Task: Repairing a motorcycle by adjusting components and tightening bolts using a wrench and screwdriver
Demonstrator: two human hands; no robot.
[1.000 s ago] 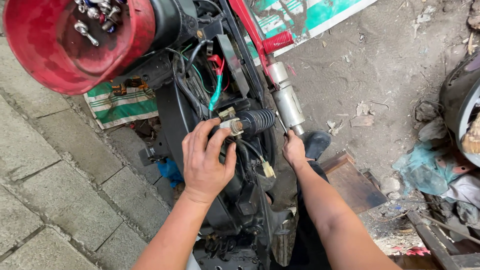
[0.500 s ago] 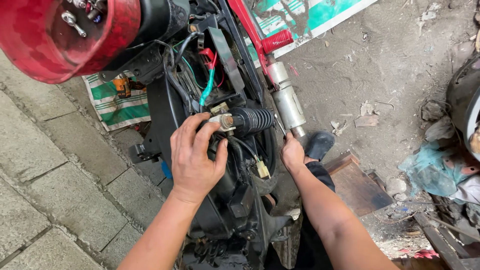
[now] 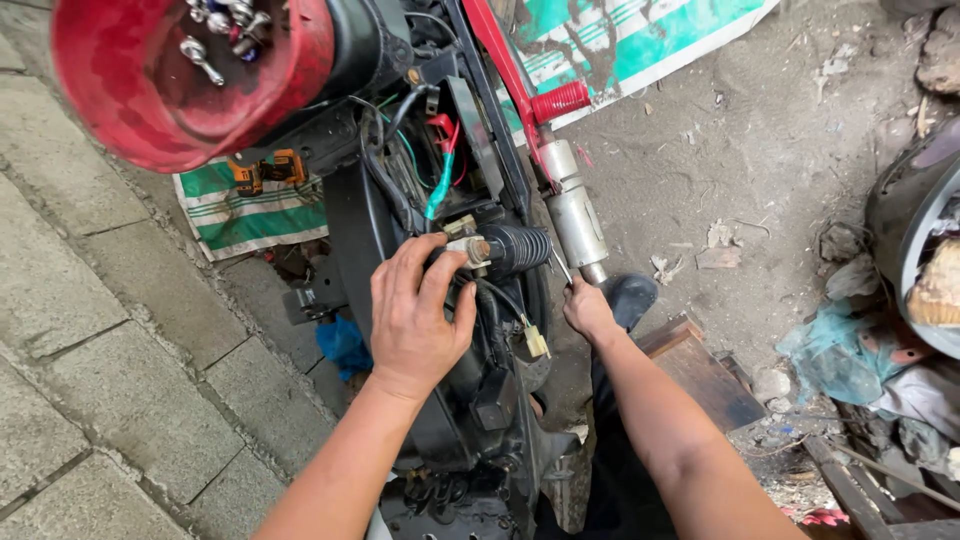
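A stripped motorbike frame (image 3: 350,215) with loose wiring stands below me. My left hand (image 3: 415,315) is closed over a part on the frame, right beside a ribbed black rubber boot (image 3: 518,250) with a small metal fitting (image 3: 468,247) at its end. My right hand (image 3: 588,312) grips a thin metal tool (image 3: 561,268) whose tip points up towards the boot. A silver shock absorber (image 3: 575,215) with a red spring (image 3: 560,102) runs just right of the boot. A cream plug connector (image 3: 536,342) dangles between my hands.
A red bowl (image 3: 140,120) holding several bolts sits at the upper left. A green-striped sack (image 3: 250,215) with orange parts lies on the paving. A wooden block (image 3: 705,375) and rubbish lie on the dirt at right. A dark shoe (image 3: 628,297) is beside my right hand.
My view has shifted slightly. Both hands stay at the same spot on the frame, the left fingers rearranged a little around the fitting.
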